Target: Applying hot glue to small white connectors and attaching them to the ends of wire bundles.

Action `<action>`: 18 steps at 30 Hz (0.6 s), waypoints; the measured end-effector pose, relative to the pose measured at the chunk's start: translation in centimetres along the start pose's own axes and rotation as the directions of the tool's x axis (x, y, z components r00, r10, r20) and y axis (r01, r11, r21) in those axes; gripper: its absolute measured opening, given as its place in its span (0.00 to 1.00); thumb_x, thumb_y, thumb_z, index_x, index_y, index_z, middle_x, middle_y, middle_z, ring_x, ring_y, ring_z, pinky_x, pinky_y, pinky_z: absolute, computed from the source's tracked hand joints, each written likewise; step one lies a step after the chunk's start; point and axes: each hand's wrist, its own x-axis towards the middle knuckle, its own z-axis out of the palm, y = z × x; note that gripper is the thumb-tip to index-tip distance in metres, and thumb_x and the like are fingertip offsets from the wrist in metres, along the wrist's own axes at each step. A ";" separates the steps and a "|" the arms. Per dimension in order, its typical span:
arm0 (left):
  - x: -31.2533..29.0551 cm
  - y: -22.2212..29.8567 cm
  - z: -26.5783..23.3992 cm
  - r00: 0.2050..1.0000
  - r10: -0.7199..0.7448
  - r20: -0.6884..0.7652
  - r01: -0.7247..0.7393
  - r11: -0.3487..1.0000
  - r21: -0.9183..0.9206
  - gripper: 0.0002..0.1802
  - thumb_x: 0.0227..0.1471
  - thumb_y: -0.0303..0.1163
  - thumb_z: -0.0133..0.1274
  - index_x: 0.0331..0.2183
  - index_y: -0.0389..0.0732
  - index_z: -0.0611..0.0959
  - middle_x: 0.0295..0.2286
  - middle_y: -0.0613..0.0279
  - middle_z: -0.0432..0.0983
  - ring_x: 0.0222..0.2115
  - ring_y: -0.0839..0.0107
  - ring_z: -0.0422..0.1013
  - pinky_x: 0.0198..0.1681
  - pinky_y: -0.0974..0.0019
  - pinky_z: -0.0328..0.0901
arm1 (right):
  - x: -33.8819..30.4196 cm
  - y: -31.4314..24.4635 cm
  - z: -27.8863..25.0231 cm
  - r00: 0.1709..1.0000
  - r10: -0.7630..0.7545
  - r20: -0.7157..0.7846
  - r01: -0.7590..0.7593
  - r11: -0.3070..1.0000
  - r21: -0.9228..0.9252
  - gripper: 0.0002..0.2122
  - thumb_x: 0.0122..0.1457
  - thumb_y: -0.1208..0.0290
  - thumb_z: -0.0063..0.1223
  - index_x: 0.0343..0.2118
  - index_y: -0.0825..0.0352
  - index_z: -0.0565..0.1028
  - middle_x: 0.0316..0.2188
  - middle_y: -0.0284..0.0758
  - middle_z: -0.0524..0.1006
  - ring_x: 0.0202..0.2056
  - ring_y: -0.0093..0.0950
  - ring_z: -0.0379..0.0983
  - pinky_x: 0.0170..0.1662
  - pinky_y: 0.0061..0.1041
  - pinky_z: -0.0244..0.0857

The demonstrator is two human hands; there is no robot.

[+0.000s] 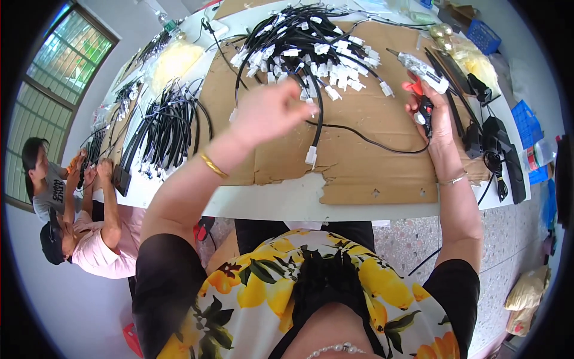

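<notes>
Left hand (272,110) is caught mid-blur over the wires, fingers curled in; whether a wire is pinched there can't be told. The right hand (439,116) is wrapped firmly round a tool, held off to the right with its tip pointed up and left.

Biggest stuff first: a white table (269,204) is mostly covered by a sheet of brown cardboard (376,170). Piled at its far side is a big heap of black wires (302,39), plugs facing mostly toward the wearer. Off to the left, a smaller bundle (170,128) is laid out a lot more neatly. The tool looks like a glue gun (420,70), with its thin black cord (371,143) trailed across the cardboard. Smallest of all, one white plug (311,157) is seen hanging off a wire that's run down past the left fingertips.

Progress-wise, plugs are already fitted on the ends that can be made out. Loads are left in the heap, seemingly unsorted. Whether the neater bundle is finished or just waiting can't be judged.
</notes>
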 end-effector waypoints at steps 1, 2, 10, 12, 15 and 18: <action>-0.3 1.3 1.1 0.996 0.050 0.076 -0.053 0.998 0.037 0.17 0.40 0.47 0.55 0.26 0.43 0.73 0.16 0.59 0.71 0.21 0.61 0.70 0.23 0.60 0.63 | 0.0 0.1 -0.1 1.000 0.005 0.003 -0.005 1.000 0.011 0.21 0.54 0.63 0.45 0.47 0.71 0.64 0.31 0.35 0.74 0.19 0.15 0.60 0.27 0.17 0.61; -0.5 2.0 1.9 0.983 0.095 0.154 -0.107 0.992 0.070 0.17 0.40 0.45 0.56 0.25 0.43 0.73 0.17 0.59 0.71 0.21 0.60 0.70 0.24 0.60 0.63 | 0.1 0.1 -0.1 1.000 0.006 0.006 -0.007 1.000 0.010 0.21 0.53 0.64 0.45 0.47 0.71 0.65 0.31 0.35 0.74 0.19 0.16 0.60 0.27 0.17 0.61; 2.2 2.8 -0.7 0.973 -0.122 0.198 0.231 0.597 -0.768 0.08 0.43 0.28 0.50 0.30 0.42 0.72 0.16 0.70 0.67 0.17 0.78 0.65 0.21 0.75 0.59 | 0.1 0.1 -0.2 1.000 0.012 0.010 -0.012 1.000 0.001 0.20 0.55 0.64 0.43 0.48 0.71 0.64 0.32 0.34 0.74 0.19 0.16 0.60 0.26 0.16 0.62; 4.5 3.3 -5.2 0.991 -0.107 -0.084 -0.028 0.442 -0.897 0.05 0.45 0.30 0.48 0.28 0.43 0.74 0.16 0.67 0.67 0.18 0.78 0.66 0.22 0.74 0.60 | 0.3 0.1 0.2 1.000 0.011 0.021 -0.011 1.000 -0.012 0.20 0.55 0.64 0.43 0.48 0.70 0.64 0.32 0.34 0.74 0.19 0.16 0.60 0.26 0.16 0.62; 9.0 2.2 -10.8 0.943 0.112 -0.315 -0.321 0.566 -0.759 0.11 0.45 0.38 0.48 0.28 0.42 0.78 0.17 0.62 0.71 0.21 0.71 0.70 0.26 0.69 0.64 | 0.0 -0.1 -0.1 1.000 0.008 -0.007 -0.008 1.000 -0.007 0.19 0.55 0.64 0.43 0.48 0.70 0.64 0.32 0.34 0.74 0.20 0.16 0.60 0.26 0.16 0.62; 12.5 3.1 -12.2 0.794 -0.064 -0.604 -0.438 0.628 -0.643 0.09 0.44 0.29 0.45 0.28 0.39 0.79 0.15 0.61 0.71 0.17 0.75 0.69 0.19 0.73 0.63 | 0.0 -0.1 -0.1 1.000 -0.003 -0.003 0.003 1.000 0.002 0.19 0.55 0.64 0.43 0.47 0.70 0.65 0.31 0.34 0.75 0.20 0.15 0.60 0.26 0.15 0.62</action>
